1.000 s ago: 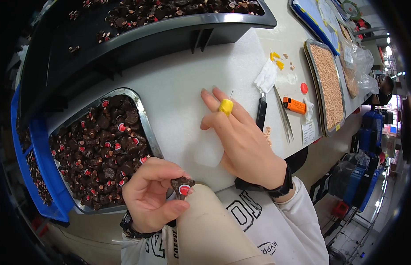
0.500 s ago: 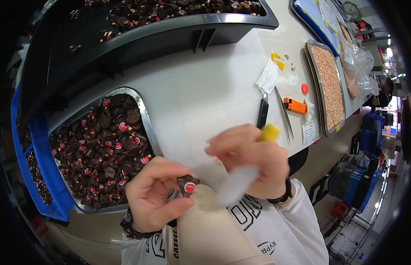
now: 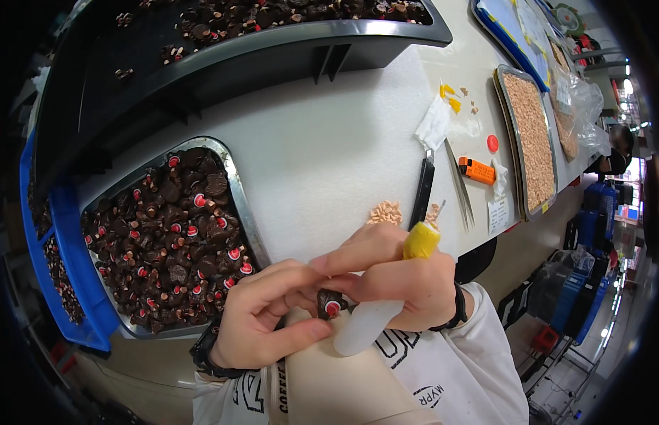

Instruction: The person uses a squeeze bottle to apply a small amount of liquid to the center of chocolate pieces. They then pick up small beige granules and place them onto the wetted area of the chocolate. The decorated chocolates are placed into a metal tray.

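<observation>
My left hand [image 3: 262, 322] pinches a small dark brown figure piece [image 3: 322, 301] with a round red-and-white end. My right hand [image 3: 414, 287] holds a translucent white squeeze bottle [image 3: 368, 329], its neck wrapped in yellow tape [image 3: 421, 241] and its thin metal tip pointing away from me. The right thumb and forefinger reach the upper side of the dark piece, close against my left fingertips. Whether they grip a small part there is hidden. Just beyond my hands lies a little heap of beige bits [image 3: 384, 212].
A metal tray [image 3: 237, 188] full of similar dark pieces stands left, beside a blue bin [image 3: 78, 269]. A large black tray [image 3: 343, 39] spans the back. Rightward lie a black-handled knife [image 3: 423, 188], tweezers [image 3: 459, 180], an orange block-shaped item [image 3: 476, 170] and a tray of beige bits [image 3: 527, 134].
My right hand has moved nearer and its fingers have come to the dark piece. The bottle has steadied from a blur. My left hand has shifted slightly right, and the beige heap shows.
</observation>
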`<state>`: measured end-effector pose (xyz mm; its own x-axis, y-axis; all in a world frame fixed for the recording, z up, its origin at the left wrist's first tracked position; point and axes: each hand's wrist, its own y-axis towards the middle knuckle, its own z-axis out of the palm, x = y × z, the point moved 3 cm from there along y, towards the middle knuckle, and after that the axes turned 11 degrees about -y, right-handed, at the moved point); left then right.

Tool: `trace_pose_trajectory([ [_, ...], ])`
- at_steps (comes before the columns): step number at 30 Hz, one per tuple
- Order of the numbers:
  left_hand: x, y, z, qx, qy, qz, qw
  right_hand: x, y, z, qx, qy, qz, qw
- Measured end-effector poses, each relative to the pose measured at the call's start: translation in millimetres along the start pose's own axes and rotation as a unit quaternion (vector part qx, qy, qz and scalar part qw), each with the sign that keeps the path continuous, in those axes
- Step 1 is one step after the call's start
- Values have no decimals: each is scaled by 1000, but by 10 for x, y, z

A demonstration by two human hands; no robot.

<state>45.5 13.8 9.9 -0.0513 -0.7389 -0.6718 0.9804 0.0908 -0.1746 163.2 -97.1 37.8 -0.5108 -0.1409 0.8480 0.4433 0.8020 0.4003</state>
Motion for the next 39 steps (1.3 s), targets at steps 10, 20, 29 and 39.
trace_pose_trajectory([
  [10, -10, -14, -26, 15, -56, -14, 998, -40, -1, -60, 29, -11, -30, 999],
  [20, 5, -1, -34, 26, 34, 19, 999, -62, -18, -29, -25, -15, -17, 999],
  [29, -15, 25, -47, 22, 55, 19, 998, -48, -71, -103, -23, -13, -56, 998],
  [39, 0, -3, -25, -66, -62, 25, 996, -56, -68, -40, 13, 21, -18, 1000],
])
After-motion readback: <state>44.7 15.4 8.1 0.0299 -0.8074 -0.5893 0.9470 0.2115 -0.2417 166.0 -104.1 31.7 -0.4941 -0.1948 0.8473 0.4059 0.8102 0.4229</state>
